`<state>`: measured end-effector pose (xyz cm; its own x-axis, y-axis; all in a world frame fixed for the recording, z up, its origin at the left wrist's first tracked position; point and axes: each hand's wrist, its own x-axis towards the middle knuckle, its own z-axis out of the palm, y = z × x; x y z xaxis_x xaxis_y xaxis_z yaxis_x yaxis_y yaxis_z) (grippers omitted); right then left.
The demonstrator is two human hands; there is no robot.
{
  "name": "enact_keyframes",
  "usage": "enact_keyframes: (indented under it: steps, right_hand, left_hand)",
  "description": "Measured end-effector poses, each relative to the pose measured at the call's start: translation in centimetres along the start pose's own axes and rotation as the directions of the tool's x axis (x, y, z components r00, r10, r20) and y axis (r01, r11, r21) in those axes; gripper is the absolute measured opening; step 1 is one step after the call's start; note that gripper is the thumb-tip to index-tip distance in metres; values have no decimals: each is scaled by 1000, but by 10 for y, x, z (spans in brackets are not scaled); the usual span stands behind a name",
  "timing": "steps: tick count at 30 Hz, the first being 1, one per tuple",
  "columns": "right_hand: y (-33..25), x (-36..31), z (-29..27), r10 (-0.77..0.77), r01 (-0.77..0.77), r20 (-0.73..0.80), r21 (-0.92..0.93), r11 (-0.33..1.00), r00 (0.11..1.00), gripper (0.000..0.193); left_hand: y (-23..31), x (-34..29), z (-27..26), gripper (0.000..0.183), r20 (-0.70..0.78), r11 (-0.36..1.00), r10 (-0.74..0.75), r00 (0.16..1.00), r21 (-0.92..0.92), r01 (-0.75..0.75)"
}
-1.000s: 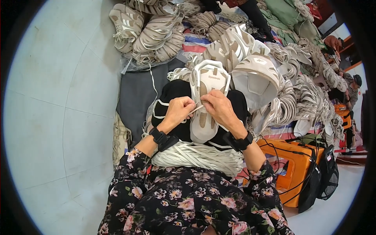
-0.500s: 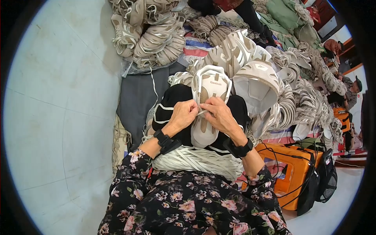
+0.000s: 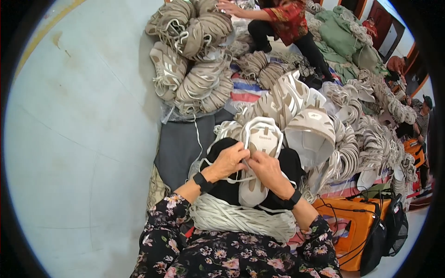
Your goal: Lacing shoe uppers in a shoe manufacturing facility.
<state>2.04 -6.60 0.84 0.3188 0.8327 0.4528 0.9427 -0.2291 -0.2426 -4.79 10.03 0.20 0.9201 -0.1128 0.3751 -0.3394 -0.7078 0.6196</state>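
A beige-and-white shoe upper (image 3: 253, 198) lies across my black-clad lap, toe toward me, its padded collar and tongue at the far end. My left hand (image 3: 228, 163) is closed in a pinch at the left edge of the lacing opening, holding a white shoelace (image 3: 209, 161). Fingertips nearly touching it, my right hand (image 3: 266, 172) is also pinched on the lace and rests over the upper's middle. The fingers hide the exact spot where the lace meets the upper. A thick bundle of white laces (image 3: 241, 220) lies across my lap, close to my body.
Stacked shoe uppers (image 3: 199, 83) stand ahead on the left, and more rows (image 3: 343, 148) fill the right. One upper (image 3: 310, 132) sits just beyond my right hand. An orange case (image 3: 354, 222) with black cables lies at right. A co-worker's hand (image 3: 232, 8) reaches over the far stacks.
The whole scene sits lower and further right in the picture. My hands have drawn together at the shoe upper's left edge. A co-worker's arm has come into view at the top.
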Motion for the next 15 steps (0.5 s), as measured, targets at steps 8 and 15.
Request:
enact_keyframes:
  steps: [8, 15]
  right_hand:
    - [66, -12, -121, 452, -513, -456, -11, 858, 767, 12]
    - [22, -9, -34, 44, -19, -94, 250, 968, 995, 19]
  left_hand:
    - [7, -6, 6, 36, 14, 985, -22, 1000, -170, 24]
    - [3, -2, 1, 24, 90, 995, -72, 993, -57, 78]
